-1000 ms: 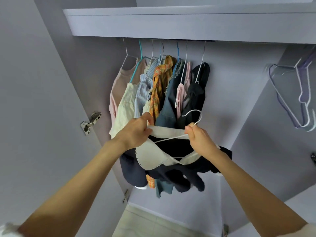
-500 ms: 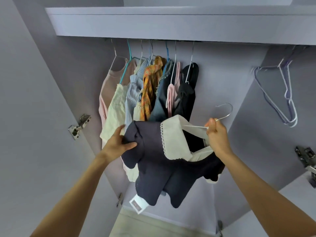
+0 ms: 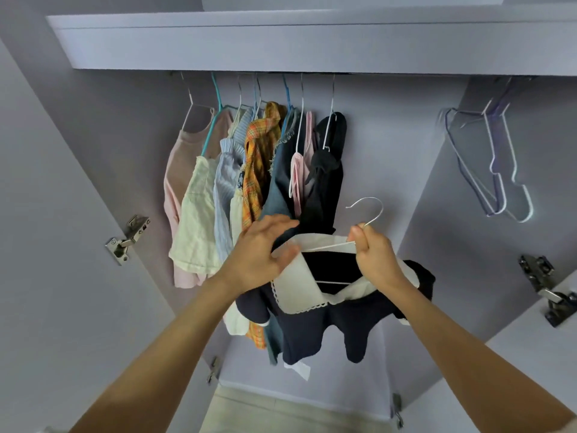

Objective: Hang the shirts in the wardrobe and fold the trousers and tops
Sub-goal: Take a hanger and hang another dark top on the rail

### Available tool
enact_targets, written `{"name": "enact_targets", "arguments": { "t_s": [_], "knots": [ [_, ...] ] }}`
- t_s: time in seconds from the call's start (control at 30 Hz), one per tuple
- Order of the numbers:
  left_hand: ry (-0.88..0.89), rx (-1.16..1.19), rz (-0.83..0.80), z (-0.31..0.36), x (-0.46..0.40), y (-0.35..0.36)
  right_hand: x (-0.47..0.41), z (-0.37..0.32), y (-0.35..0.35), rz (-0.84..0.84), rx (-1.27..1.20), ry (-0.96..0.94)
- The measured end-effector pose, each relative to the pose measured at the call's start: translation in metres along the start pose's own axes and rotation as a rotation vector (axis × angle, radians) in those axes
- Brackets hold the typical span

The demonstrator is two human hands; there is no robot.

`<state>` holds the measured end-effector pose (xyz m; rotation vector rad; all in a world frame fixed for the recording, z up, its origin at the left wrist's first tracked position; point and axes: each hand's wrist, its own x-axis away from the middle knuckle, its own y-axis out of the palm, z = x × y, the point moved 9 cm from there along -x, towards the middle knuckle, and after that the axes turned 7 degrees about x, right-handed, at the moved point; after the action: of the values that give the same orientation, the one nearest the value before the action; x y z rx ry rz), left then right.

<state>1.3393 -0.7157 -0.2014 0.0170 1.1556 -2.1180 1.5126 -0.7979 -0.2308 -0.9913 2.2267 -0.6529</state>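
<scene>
Gripping a wire hanger at the base of its hook, the right hand has its fingers curled tight around the neck. A navy top with a cream collar droops from the hanger, at 6 o'clock from the hung clothes. The left hand, at 9 o'clock from the right, seems to pinch the collar's edge with loosely bent fingers, though blur hides the contact. Spare hangers hang at 2 o'clock.
</scene>
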Motion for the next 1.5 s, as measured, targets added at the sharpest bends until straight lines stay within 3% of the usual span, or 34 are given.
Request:
{"name": "enact_targets", "arguments": {
  "t_s": [0.13, 0.23, 0.33, 0.43, 0.5, 0.57, 0.77, 0.87, 0.97, 1.03, 1.13, 1.17, 1.23, 1.33, 1.43, 1.5],
  "knots": [
    [0.028, -0.253, -0.166, 0.018, -0.016, 0.044, 0.003, -0.018, 0.002, -0.023, -0.104, -0.025],
    [0.016, -0.148, -0.079, 0.016, -0.020, 0.040, 0.008, -0.019, 0.000, -0.128, -0.254, -0.036],
    [0.015, -0.072, -0.001, 0.007, -0.015, 0.029, 0.018, 0.002, -0.015, -0.147, -0.216, -0.056],
    [0.038, -0.032, 0.083, 0.000, -0.009, 0.007, 0.026, 0.068, -0.034, -0.022, -0.054, 0.147],
    [0.045, 0.013, 0.133, -0.004, -0.004, -0.008, 0.035, 0.111, -0.022, -0.135, 0.014, 0.343],
    [0.022, 0.059, 0.153, -0.009, -0.001, -0.019, 0.038, 0.129, -0.005, -0.231, 0.041, 0.405],
    [0.041, -0.118, 0.246, -0.019, 0.013, -0.037, 0.005, 0.114, -0.035, 0.140, 0.185, 0.273],
    [0.017, -0.206, 0.318, -0.031, 0.023, -0.047, 0.005, 0.093, -0.060, 0.339, -0.020, 0.154],
    [-0.032, -0.255, 0.429, -0.039, 0.029, -0.059, 0.027, 0.105, -0.066, 0.466, -0.111, 0.193],
    [-0.079, -0.283, 0.524, -0.042, 0.029, -0.068, 0.041, 0.124, -0.045, 0.350, -0.036, 0.238],
    [-0.081, -0.306, 0.567, -0.037, 0.026, -0.071, 0.053, 0.161, 0.000, -0.141, 0.376, 0.356],
    [-0.066, -0.295, 0.541, -0.035, 0.024, -0.067, 0.056, 0.168, 0.003, -0.232, 0.429, 0.426],
    [-0.006, -0.246, 0.452, -0.034, 0.023, -0.058, 0.049, 0.163, -0.007, -0.171, 0.321, 0.433],
    [0.093, -0.181, 0.320, -0.031, 0.024, -0.046, 0.023, 0.108, -0.023, -0.051, 0.262, 0.091],
    [0.148, -0.112, 0.225, -0.025, 0.020, -0.037, 0.005, 0.050, -0.009, -0.176, 0.449, -0.207],
    [0.166, -0.052, 0.198, -0.020, 0.015, -0.031, 0.004, 0.035, 0.006, -0.306, 0.536, -0.278]
  ]
}}
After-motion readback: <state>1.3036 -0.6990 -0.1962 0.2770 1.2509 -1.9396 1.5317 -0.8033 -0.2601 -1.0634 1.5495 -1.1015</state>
